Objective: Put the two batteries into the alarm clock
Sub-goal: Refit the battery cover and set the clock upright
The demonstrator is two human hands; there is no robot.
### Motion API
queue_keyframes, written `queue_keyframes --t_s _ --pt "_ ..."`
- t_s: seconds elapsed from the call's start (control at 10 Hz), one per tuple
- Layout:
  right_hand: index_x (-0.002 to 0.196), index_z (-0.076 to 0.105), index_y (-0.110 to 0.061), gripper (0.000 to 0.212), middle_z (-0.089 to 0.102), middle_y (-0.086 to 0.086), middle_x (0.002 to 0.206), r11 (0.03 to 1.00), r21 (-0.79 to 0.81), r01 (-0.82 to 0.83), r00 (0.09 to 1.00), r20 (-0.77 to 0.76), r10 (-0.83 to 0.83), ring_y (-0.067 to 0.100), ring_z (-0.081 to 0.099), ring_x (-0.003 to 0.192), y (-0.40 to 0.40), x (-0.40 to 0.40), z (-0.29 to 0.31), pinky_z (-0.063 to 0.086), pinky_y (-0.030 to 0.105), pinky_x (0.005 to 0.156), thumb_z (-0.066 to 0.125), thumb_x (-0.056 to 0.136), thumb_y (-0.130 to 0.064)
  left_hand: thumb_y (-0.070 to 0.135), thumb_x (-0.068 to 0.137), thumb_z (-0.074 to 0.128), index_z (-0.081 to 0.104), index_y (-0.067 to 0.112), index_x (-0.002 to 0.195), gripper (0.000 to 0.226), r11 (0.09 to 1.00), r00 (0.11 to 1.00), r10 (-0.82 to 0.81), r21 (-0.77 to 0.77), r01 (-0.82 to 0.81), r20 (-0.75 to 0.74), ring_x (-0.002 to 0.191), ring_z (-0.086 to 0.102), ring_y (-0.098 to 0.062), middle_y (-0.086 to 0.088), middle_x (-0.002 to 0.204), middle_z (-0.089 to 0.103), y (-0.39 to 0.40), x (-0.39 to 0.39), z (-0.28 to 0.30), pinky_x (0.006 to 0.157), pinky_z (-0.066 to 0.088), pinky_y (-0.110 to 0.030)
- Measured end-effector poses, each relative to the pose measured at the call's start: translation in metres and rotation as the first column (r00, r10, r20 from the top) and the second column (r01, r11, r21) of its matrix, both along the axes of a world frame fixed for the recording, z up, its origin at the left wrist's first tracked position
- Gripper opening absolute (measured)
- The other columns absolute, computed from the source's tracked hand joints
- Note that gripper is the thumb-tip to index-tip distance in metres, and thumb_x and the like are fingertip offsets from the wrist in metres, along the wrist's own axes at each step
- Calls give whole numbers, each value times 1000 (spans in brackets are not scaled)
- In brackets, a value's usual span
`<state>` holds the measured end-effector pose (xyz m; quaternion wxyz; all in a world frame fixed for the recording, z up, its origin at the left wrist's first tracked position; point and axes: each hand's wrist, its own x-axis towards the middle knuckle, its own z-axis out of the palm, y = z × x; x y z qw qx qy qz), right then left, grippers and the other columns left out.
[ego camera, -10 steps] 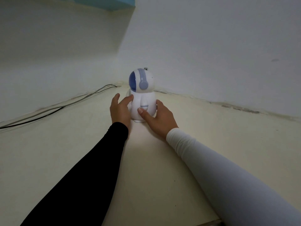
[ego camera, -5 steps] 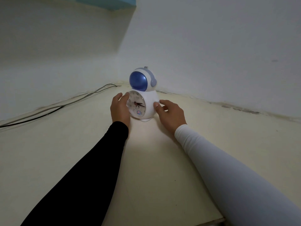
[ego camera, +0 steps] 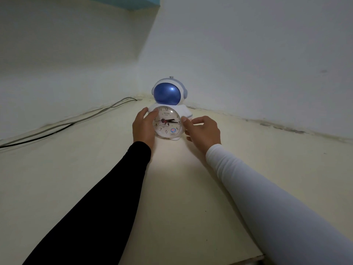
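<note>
Clock first: white plastic astronaut-shaped alarm clock (ego camera: 168, 111) with a glossy blue dome visor stands upright on the cream worktop (ego camera: 181, 188), close to the far corner where the two pale walls meet. I see its round glass dial facing me, black numerals, dark hands pointing toward the 3 side, small blue-red sticker near the 5.

My left hand (ego camera: 143, 127), black sleeve, sits against the clock's left side. Fingers curl round the body edge beside the dial, thumb tip lies on the dial rim near 10–11. Contact looks light; the hand is cupped, not clenched, so I call it spread rather than gripping.

My right hand (ego camera: 203, 131), white sleeve, is just beside the clock's right side. Fingers are loosely bent and apart, holding nothing. One fingertip is at the dial rim near the 3; I cannot tell whether it touches or is a hair off.

Batteries: none visible from the head camera. Battery hatch not visible either, since I only see the clock's front.

Two thin cables, one grey and one black (ego camera: 57, 127), run along the worktop's left rear edge at the foot of the left wall, well apart from the clock. Dark stains mark the right rear edge under the right wall. Teal block (ego camera: 126, 2) at top of view, above the corner.
</note>
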<state>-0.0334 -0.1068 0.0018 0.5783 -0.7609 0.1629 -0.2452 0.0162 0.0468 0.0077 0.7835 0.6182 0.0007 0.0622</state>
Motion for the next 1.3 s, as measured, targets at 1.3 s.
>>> queue_keyframes --t_s 1.3 --pt "135 50 -14 46 59 10 132 757 -641 -129 969 -242 -40 31 51 125 -11 -42 -1 41 38 104 52 95 -37 20 90 77 47 16 159 75 823 984 130 540 -175 120 145 51 -32 -16 155 53 17 -37 -10 115 39 -38"
